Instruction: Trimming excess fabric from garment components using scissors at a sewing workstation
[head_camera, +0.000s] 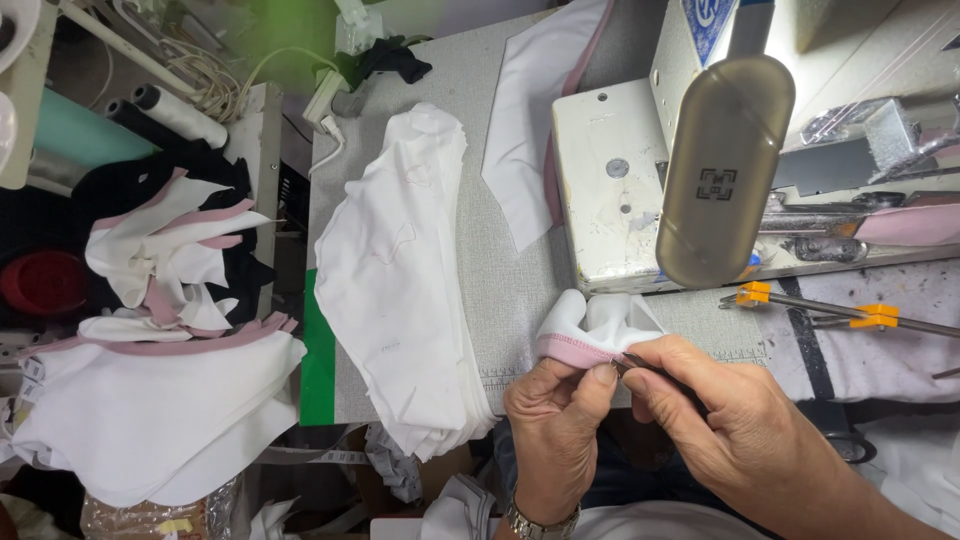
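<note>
Left hand (555, 420) pinching white fabric piece (595, 325) by its pink trim; right hand (715, 405) holding thin metal tool (640, 362) against it, beside sewing machine (640, 170).

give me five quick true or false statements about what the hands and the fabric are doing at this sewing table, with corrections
1. The left hand pinches a white fabric piece with a pink edge. True.
2. The right hand holds a thin dark tool at the pink edge. True.
3. The stack of white fabric pieces lies to the right of the sewing machine. False: it lies to the machine's left, on the grey table.
4. The left wrist is bare. False: it wears a metal wristwatch.
5. Orange-handled tweezers lie on the surface beyond the right hand, untouched. True.
</note>
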